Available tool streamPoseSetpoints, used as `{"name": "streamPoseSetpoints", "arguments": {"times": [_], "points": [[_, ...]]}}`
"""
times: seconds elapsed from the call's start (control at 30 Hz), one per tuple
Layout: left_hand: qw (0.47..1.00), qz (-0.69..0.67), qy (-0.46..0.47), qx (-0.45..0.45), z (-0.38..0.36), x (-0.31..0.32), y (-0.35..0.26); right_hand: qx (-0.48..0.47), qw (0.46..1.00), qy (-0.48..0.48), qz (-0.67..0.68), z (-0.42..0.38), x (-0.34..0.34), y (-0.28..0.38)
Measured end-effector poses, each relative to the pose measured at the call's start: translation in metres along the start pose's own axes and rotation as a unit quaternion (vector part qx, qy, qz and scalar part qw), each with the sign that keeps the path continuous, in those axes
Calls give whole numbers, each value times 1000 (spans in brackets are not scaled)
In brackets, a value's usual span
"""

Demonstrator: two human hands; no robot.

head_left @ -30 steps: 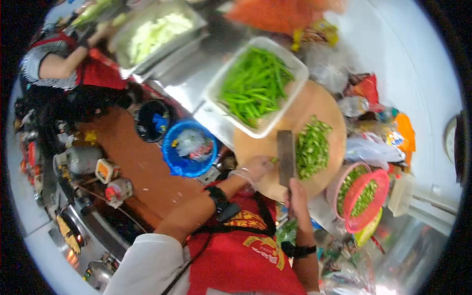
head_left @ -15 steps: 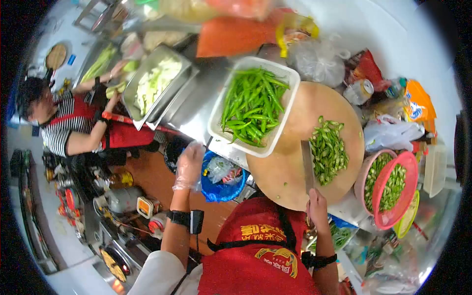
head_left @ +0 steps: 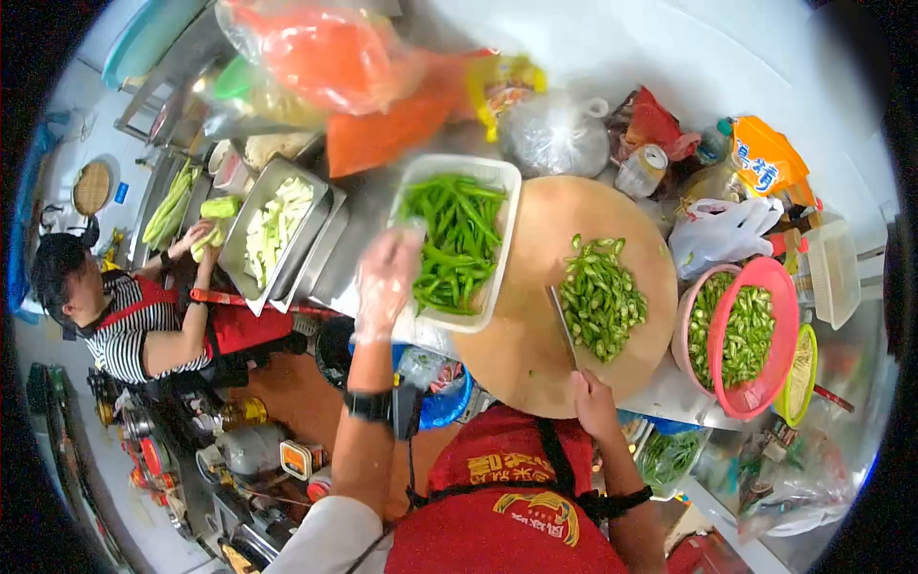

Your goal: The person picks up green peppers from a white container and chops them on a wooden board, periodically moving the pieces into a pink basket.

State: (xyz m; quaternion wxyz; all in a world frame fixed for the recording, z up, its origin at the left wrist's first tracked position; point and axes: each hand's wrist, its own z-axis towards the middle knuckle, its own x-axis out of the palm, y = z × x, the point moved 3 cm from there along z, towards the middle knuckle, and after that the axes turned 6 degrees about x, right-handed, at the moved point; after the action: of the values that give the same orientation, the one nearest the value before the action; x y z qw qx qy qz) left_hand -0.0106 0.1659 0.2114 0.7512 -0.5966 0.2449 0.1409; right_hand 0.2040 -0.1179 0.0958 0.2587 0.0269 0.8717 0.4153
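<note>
My right hand (head_left: 596,404) grips the handle of a kitchen knife (head_left: 562,325), its blade standing on edge on a round wooden cutting board (head_left: 512,359). Right beside the blade lies a pile of sliced green chilies (head_left: 604,298). My left hand (head_left: 387,277), in a clear plastic glove, is at the left rim of a white plastic basket (head_left: 491,304). Whole green chilies (head_left: 457,234) fill that basket, which overlaps the board's left edge. The left fingers are blurred against the chilies, so whether they hold any cannot be made out.
Pink baskets (head_left: 779,359) of sliced chilies stand right of the board. Behind it are a knotted plastic bag (head_left: 555,139), a can (head_left: 643,170) and an orange packet (head_left: 768,158). At left, a co-worker (head_left: 143,320) handles pale green vegetables near a metal tray (head_left: 320,244). Below sits a blue-lined bin (head_left: 449,407).
My left hand has moved up from above the bin to the chili basket's rim. The knife stays beside the sliced pile in my right hand. The camera view has shifted.
</note>
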Motion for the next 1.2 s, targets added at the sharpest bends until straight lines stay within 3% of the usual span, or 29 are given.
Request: {"name": "streamPoseSetpoints", "arguments": {"times": [0.07,0.2,0.27,0.4,0.43,0.47,0.53,0.57,0.6,0.67,0.8,0.87,0.97,1.07,1.2], "points": [[999,-31,20,-13,-17,-11,-27,35,998,24,-41,2,-3,2],[920,-375,10,-115,-58,14,-11,-18,998,8,-63,5,-9,-6],[901,-413,28,-131,-74,18,-11,58,996,63,-35,5,-2,-6],[839,-513,91,-157,-100,35,-3,96,994,49,-3,9,0,-15],[846,-494,145,-140,-105,41,1,99,994,47,-12,14,0,-28],[842,-499,140,-146,-108,50,2,56,998,42,7,23,5,-44],[889,-373,245,-103,-110,74,-1,13,999,38,20,22,4,-48],[932,-226,264,105,-111,91,18,35,998,47,39,19,2,-36],[932,-231,261,101,-107,104,31,57,995,55,58,16,1,-27],[879,40,417,228,-109,128,41,73,993,65,69,10,-1,-14],[901,112,396,138,-127,155,22,66,995,55,51,10,4,-17],[951,123,224,175,-149,152,18,36,998,32,28,13,7,-22],[948,142,257,120,-171,151,34,16,1000,14,10,13,7,-22],[928,226,261,142,-182,144,39,13,1000,17,3,14,8,-25],[926,211,303,79,-179,131,41,71,996,42,25,10,3,-13]]}}
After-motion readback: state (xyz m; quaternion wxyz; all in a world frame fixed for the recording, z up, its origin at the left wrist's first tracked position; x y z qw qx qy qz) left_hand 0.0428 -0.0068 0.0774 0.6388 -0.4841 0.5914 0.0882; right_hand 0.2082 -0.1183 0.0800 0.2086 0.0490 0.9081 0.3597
